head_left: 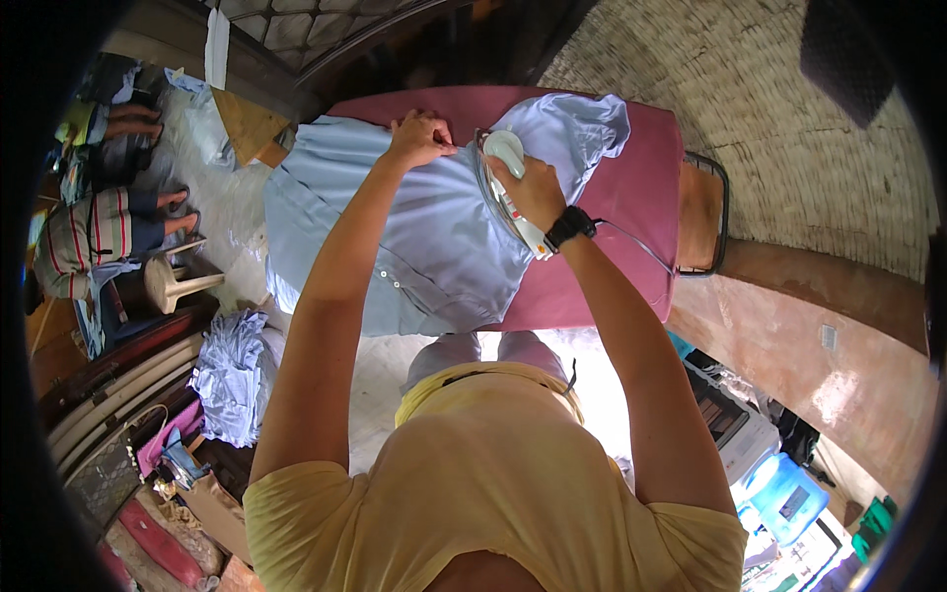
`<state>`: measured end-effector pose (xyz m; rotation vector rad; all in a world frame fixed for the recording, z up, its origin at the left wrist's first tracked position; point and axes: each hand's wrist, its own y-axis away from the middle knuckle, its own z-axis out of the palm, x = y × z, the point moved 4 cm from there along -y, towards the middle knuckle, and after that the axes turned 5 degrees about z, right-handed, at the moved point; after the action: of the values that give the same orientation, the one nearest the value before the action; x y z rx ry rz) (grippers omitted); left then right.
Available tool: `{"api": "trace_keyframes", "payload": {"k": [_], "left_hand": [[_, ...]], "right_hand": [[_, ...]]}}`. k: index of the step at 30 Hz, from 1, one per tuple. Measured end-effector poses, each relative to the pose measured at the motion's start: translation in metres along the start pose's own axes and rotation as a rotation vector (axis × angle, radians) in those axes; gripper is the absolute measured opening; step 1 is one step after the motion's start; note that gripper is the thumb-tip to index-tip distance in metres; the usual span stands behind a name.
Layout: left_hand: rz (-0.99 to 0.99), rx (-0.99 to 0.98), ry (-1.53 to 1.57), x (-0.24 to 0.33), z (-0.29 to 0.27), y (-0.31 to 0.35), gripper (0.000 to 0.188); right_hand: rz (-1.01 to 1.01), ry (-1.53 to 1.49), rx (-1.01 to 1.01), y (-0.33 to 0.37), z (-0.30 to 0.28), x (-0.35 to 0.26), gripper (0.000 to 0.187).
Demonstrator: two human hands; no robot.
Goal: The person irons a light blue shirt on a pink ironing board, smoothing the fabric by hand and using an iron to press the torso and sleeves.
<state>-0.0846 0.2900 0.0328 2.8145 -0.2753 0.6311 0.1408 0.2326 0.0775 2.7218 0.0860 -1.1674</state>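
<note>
A light blue button-up shirt [434, 227] lies spread across a maroon-covered ironing board [602, 247], one sleeve stretched toward the far right. My right hand [533, 192] is wrapped round the handle of a white and pale green clothes iron [505, 148]. The iron rests on the shirt just right of the middle, and its cord trails off to the right. At the far edge of the board, my left hand [422, 140] is closed with its fingertips together on the shirt cloth, a little left of the iron. Small white buttons show nearer to me.
A metal iron rest [725, 217] extends from the board's right end. Crumpled blue clothes [235, 375] are heaped at the left, near a beige stool [178, 284]. Other people sit at the far left. A blue water jug [789, 498] stands at the lower right.
</note>
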Motion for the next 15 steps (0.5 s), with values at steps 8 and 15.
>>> {"api": "trace_keyframes", "payload": {"k": [8,15], "left_hand": [[0.053,-0.061,-0.057,-0.001,0.002,0.003,0.025],[-0.131,-0.145,-0.049,0.007,0.015,-0.001,0.041]], "right_hand": [[0.186,-0.017,-0.13,-0.044,-0.007,-0.034,0.068],[0.156,-0.031,-0.112,-0.033,-0.013,-0.038,0.076]]}}
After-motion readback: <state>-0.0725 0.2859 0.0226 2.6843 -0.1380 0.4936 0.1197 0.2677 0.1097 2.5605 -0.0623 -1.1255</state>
